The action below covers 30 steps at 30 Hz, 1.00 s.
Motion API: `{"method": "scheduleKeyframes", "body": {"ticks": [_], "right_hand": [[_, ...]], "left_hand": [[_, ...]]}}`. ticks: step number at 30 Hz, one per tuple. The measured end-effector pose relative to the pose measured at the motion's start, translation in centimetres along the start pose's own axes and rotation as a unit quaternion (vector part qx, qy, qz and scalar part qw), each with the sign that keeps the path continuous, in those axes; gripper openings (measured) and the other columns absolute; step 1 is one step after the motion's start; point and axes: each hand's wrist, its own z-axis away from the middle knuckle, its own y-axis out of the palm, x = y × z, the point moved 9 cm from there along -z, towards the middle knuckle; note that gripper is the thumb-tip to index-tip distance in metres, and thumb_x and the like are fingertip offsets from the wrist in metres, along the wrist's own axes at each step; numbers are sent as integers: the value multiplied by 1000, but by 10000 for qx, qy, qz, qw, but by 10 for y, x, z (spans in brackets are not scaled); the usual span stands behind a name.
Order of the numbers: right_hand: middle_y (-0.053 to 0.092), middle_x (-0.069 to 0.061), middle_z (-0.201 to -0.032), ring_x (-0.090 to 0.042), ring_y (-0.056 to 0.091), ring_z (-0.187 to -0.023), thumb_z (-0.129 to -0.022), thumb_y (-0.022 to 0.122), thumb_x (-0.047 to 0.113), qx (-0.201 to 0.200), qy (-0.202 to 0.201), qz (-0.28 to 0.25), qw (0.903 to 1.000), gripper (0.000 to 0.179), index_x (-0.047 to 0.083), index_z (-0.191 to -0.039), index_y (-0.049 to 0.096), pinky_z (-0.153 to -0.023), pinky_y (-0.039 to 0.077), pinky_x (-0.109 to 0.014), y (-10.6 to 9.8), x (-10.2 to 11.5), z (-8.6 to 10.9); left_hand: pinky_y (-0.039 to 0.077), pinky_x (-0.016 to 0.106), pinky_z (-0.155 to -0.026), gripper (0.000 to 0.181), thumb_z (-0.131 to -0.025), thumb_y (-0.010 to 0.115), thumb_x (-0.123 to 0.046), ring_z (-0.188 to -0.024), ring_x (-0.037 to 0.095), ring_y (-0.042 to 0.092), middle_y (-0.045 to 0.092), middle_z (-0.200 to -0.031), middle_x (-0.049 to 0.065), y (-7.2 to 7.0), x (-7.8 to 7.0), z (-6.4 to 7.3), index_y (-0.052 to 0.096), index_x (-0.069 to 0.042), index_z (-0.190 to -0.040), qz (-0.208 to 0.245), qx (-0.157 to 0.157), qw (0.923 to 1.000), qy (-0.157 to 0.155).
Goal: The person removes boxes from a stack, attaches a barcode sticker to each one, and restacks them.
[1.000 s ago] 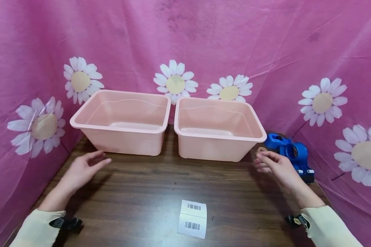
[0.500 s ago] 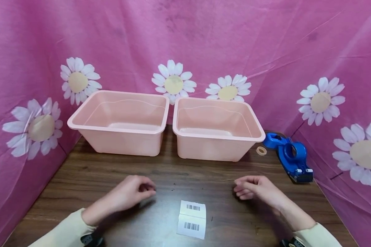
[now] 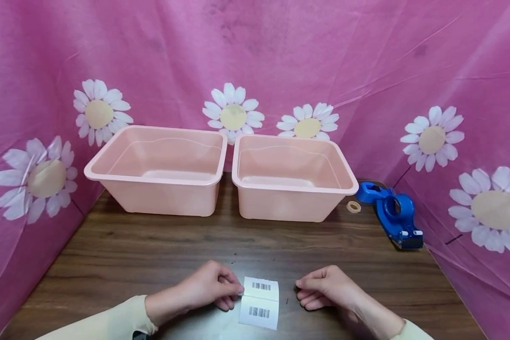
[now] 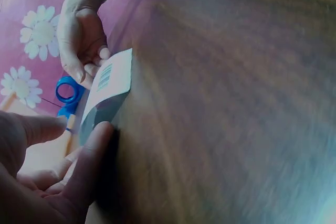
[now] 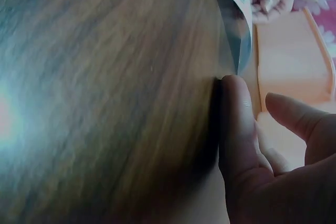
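A white paper sheet with two printed barcodes (image 3: 259, 300) lies on the wooden table close to the person. Both wrist views show it arching up off the tabletop. The left hand (image 3: 206, 287) is at the sheet's left edge, its fingertips touching or almost touching the paper. In the left wrist view its thumb and index finger (image 4: 92, 153) stand apart, with the sheet just beyond them. Right of the sheet, a short gap away, the right hand (image 3: 333, 289) rests low over the table. Its thumb (image 5: 294, 114) is spread from the index finger, with nothing between them.
Two pink plastic tubs, left (image 3: 161, 196) and right (image 3: 286, 205), stand side by side at the back. Right of them lie a small beige ring (image 3: 353, 207) and a blue tape dispenser (image 3: 397, 215). A pink flowered curtain (image 3: 255, 47) encloses the table.
Both hands have come from beside the tubs down and inward to either side of the barcode sheet. The sheet has stayed in its place on the table.
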Motion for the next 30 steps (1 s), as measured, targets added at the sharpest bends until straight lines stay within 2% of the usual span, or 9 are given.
{"method": "scheduleKeyframes", "body": {"ticks": [3, 11, 15, 24, 30], "right_hand": [[84, -8, -87, -11, 81, -74, -103, 79, 15, 54, -1, -18, 10000, 28, -10, -116, 80, -72, 71, -30, 11, 0, -1], [83, -9, -83, -12, 80, -70, -101, 80, 11, 146, -51, -94, 9998, 26, -12, -113, 79, -68, 70, -30, 38, 1, -5], [82, -9, -82, -12, 80, -69, -99, 81, 10, 101, -48, -156, 9998, 24, -11, -112, 78, -66, 70, -29, 43, 0, -8], [81, -9, -78, -11, 80, -67, -98, 81, 7, 172, -31, -324, 9993, 20, -9, -108, 78, -64, 69, -25, 53, -1, -8], [82, -10, -82, -12, 80, -70, -99, 80, 6, 155, -25, -466, 9988, 18, -9, -109, 78, -66, 69, -26, 58, 9, -7]], "left_hand": [[66, 23, -61, 14, -101, 79, -7, -64, 8, 73, 80, -80, 9, 2, 8, -1, 81, 7, -102, 348, -9, 9991, -257], [66, 21, -61, 13, -100, 80, -5, -63, 7, 74, 79, -79, 8, 10, 10, -1, 81, 8, -102, 649, 42, 9969, -436], [66, 21, -61, 10, -98, 81, -1, -61, 8, 74, 79, -79, 9, 12, 12, -2, 80, 8, -101, 727, 34, 9964, -440], [67, 24, -62, 10, -97, 81, 0, -63, 10, 76, 83, -86, 20, 13, 18, -4, 79, 9, -102, 709, 48, 9965, -438], [68, 24, -64, 12, -97, 81, 0, -66, 10, 77, 83, -88, 23, 8, 17, -2, 78, 10, -104, 728, -179, 9964, -403]]}}
